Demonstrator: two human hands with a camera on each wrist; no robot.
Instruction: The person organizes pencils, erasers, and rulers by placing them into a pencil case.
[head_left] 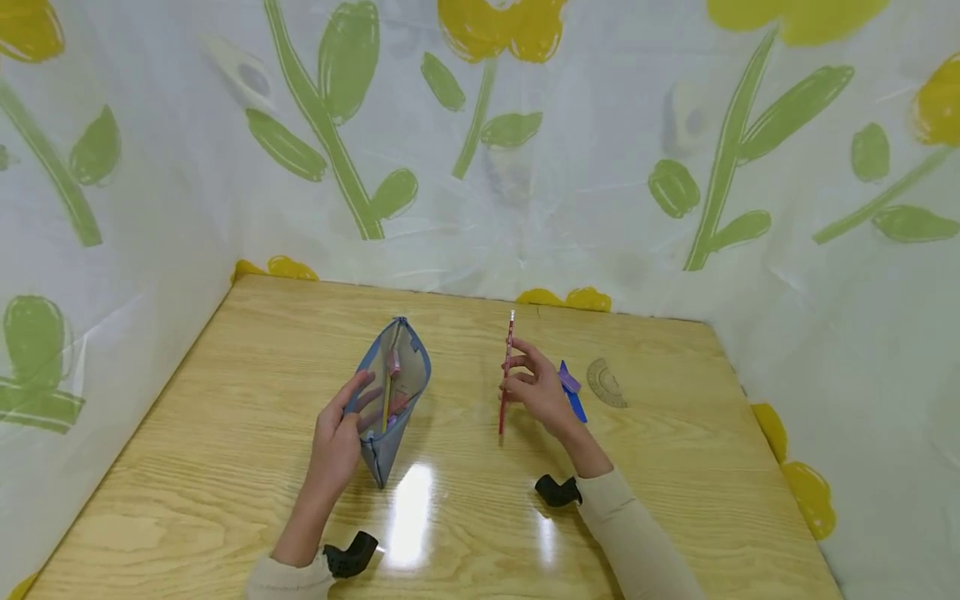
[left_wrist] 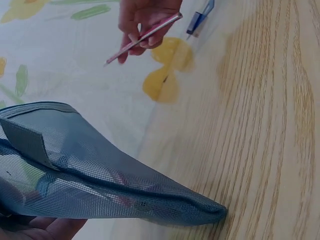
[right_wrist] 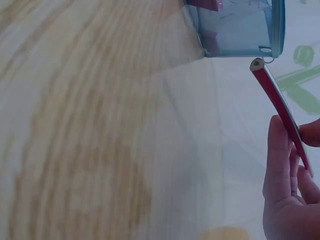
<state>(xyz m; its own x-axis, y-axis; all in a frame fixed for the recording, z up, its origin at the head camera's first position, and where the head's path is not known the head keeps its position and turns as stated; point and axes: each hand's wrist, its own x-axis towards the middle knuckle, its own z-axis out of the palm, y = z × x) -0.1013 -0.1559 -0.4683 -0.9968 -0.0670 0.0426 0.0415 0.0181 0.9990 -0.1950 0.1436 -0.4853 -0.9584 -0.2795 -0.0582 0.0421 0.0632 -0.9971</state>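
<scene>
A blue-grey mesh pencil case (head_left: 381, 458) is gripped by my left hand (head_left: 336, 442) at its left side, tilted with its zipped mouth spread open. Through the mouth show a yellow pencil (head_left: 387, 404), a pink piece (head_left: 393, 363) and a reddish flat piece (head_left: 399, 403). To the right of the case, my right hand (head_left: 538, 389) pinches a red pencil (head_left: 507, 358) between thumb and fingers. That pencil stands nearly upright in the head view, its white tip at the top. In the right wrist view the pencil's near end (right_wrist: 257, 65) looks flat and unsharpened.
Beyond my right hand, a blue item (head_left: 576, 406) lies on the wooden table (head_left: 225, 433) with a purple piece (head_left: 570, 381) on it. A clear protractor (head_left: 606, 383) is beside them. Flower-printed white sheeting (head_left: 585, 208) borders the table at the back and sides.
</scene>
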